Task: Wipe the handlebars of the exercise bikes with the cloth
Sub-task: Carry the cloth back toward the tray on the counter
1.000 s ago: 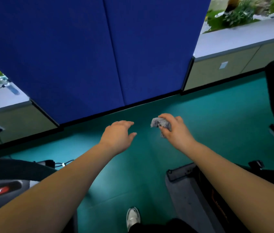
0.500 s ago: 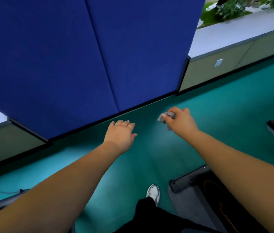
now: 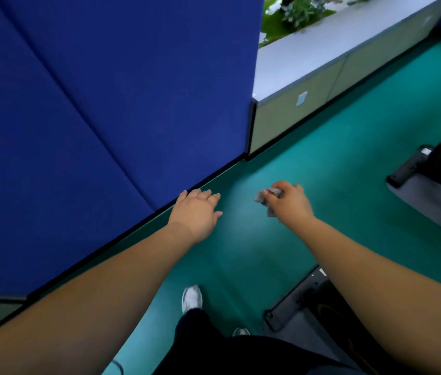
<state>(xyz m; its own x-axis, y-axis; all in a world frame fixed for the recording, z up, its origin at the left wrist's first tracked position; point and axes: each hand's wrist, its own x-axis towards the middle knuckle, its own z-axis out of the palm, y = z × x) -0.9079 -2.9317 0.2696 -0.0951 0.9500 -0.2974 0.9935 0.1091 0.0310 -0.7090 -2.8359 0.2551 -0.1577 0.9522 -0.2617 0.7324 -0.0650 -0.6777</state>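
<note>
My right hand (image 3: 289,203) grips a small crumpled grey cloth (image 3: 264,196) out in front of me, above the green floor. My left hand (image 3: 196,213) is stretched forward beside it with relaxed fingers and holds nothing. Only the bases of exercise bikes show: one black base with a foot bar (image 3: 295,301) under my right forearm and another (image 3: 414,166) at the right edge. No handlebar is in view.
A tall blue padded partition (image 3: 111,104) fills the left and centre. A low cabinet with a grey top (image 3: 303,63) and plants (image 3: 295,12) runs along the back right. My legs and white shoes (image 3: 192,297) are on the green floor (image 3: 322,163).
The view has swung right and forward: the left bike is out of sight and a bike base at the right has come in. Both hands keep their pose, cloth still held.
</note>
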